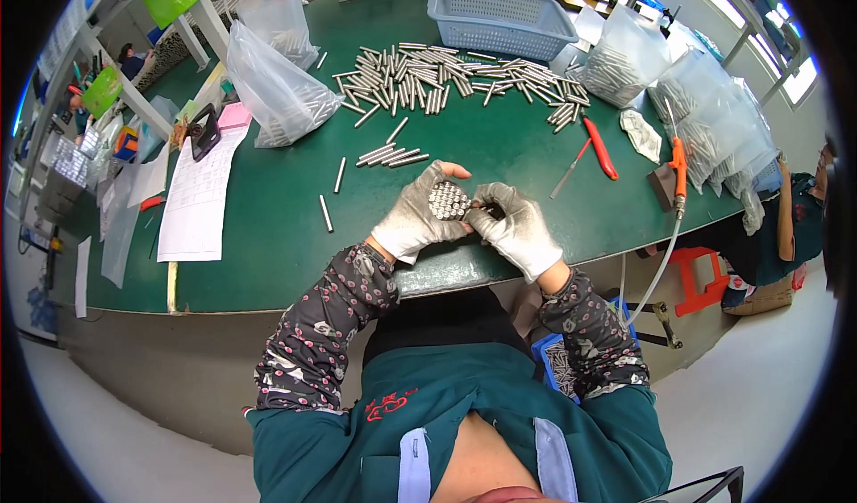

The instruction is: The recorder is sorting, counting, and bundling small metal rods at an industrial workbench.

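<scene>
A bundle of metal pins [449, 201], seen end-on, is gripped in my gloved left hand [417, 208] above the table's front edge. My gloved right hand [518, 226] is closed at the bundle's right side, its fingertips pinched on something dark that I cannot make out. Just beyond my left hand lies a small group of loose pins [390, 156], with two single pins [326, 214] to its left. Farther back spreads a large heap of the same pins [420, 76].
Plastic bags of pins stand at the left [277, 92] and right [625, 57]. A blue basket [500, 21] sits at the back. Red-handled tool [600, 149], orange air gun [679, 168] and hose lie right; papers [201, 199] and a phone [205, 133] left. Another person sits far right.
</scene>
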Demonstrator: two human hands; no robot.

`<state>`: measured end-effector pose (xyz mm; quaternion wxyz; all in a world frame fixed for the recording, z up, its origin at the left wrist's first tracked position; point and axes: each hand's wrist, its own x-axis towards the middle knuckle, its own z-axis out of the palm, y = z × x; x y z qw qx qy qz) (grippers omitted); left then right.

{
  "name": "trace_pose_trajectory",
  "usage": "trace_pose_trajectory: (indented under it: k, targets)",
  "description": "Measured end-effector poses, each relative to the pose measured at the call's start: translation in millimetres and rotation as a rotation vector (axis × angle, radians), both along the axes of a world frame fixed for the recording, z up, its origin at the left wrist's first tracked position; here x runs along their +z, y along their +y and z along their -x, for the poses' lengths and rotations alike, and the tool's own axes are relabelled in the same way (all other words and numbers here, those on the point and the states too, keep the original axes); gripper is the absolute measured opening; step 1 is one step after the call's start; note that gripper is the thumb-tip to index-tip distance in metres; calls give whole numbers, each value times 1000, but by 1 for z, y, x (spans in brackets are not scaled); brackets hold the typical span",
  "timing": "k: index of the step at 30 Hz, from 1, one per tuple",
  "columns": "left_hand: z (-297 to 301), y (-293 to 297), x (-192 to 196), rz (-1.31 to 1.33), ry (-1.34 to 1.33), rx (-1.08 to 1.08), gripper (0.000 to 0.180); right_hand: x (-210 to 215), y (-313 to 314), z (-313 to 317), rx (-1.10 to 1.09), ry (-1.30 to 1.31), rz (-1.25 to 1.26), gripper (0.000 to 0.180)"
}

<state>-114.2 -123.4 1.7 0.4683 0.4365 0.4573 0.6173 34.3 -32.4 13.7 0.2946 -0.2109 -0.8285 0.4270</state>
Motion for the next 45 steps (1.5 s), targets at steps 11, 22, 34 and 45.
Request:
trace_pose_trajectory:
  k: [11, 22, 34, 45]
  targets:
    - [-1, -1, 6, 5, -39, -33, 72, -6, -8, 6, -118, -30, 112, 19]
    - [5, -1, -1, -1, -4, -68, 63, 21, 3, -1, 110, -238, 520, 19]
    - [2, 0, -6, -44, 205, 19, 45, 27, 20, -8, 224, -281, 638, 22]
    - [2, 1, -5, -30, 249, 43, 43, 28, 62, -28, 111, -440, 647, 25]
